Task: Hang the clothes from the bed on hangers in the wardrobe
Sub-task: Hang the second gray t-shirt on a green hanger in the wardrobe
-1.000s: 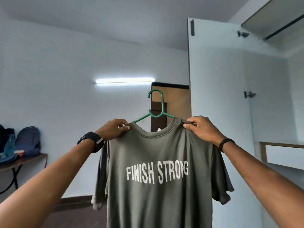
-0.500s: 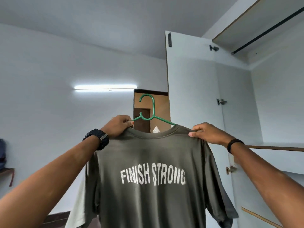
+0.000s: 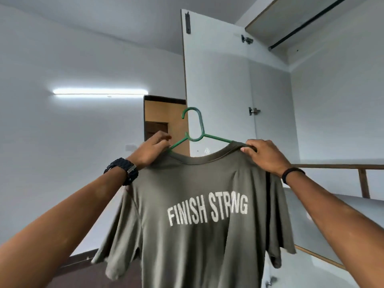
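An olive-grey T-shirt [image 3: 193, 221] printed "FINISH STRONG" hangs on a green plastic hanger [image 3: 198, 133], held up at head height. My left hand [image 3: 150, 149] grips the left shoulder of the shirt and the hanger arm under it. My right hand [image 3: 265, 155] pinches the right shoulder by the collar. The hanger's hook stands free above the neckline, in front of the open wardrobe door [image 3: 216, 80]. The wardrobe's dark hanging rail [image 3: 307, 23] runs high at the upper right, well above the hook.
Inside the wardrobe a wooden-edged shelf [image 3: 336, 166] runs at the right behind my right wrist. A brown room door [image 3: 164, 119] and a lit tube light [image 3: 99, 92] are on the far wall.
The view has swung right and upward, so the wardrobe interior and rail fill more of the right side. Both hands keep their hold and the shirt has risen slightly toward the wardrobe.
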Demonstrator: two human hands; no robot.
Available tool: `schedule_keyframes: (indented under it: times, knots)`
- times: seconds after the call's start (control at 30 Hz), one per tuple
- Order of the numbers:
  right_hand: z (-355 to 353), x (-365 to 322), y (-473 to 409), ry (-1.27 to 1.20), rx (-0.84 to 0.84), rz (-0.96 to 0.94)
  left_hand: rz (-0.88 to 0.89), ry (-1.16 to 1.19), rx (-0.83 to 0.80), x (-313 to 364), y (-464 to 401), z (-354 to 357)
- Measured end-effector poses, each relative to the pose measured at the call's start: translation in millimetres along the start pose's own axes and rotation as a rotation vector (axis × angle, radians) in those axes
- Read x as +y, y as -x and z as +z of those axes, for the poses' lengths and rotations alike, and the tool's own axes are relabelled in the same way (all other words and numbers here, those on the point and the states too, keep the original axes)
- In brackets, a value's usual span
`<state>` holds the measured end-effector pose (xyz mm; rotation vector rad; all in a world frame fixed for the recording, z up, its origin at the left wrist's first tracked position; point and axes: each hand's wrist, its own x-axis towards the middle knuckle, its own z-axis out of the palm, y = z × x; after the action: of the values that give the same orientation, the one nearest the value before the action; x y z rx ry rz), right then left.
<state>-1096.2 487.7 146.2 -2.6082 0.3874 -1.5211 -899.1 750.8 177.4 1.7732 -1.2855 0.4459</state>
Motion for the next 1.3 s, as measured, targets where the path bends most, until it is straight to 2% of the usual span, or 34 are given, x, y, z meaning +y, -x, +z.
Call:
schedule_keyframes:
  times: [0.07,0.2,0.4,0.57,0.8,1.13,1.3]
  knots:
    - [0,38,11,0.04,0.046,0.058,-0.032,-0.012,-0.014,-10,-16,34]
    - [-9,120,29,0.155,0.093,0.136,-0.014,-0.191,-0.015,-34,-54,126]
    - [-21,227,22,0.371,0.033,0.179,0.054,-0.089,0.032,-52,-118,285]
    - [-34,294,-16,0.434,-0.045,0.206,0.075,-0.079,0.024,-43,-174,360]
    - [-112,327,-94,0.482,-0.057,0.229,0.122,-0.081,0.002,29,-295,382]
    - [-289,320,-236,0.519,-0.108,0.474,0.258,0.047,-0.023,189,-492,365]
    - [-364,321,-278,0.512,-0.058,0.626,0.317,0.097,-0.03,258,-567,376]
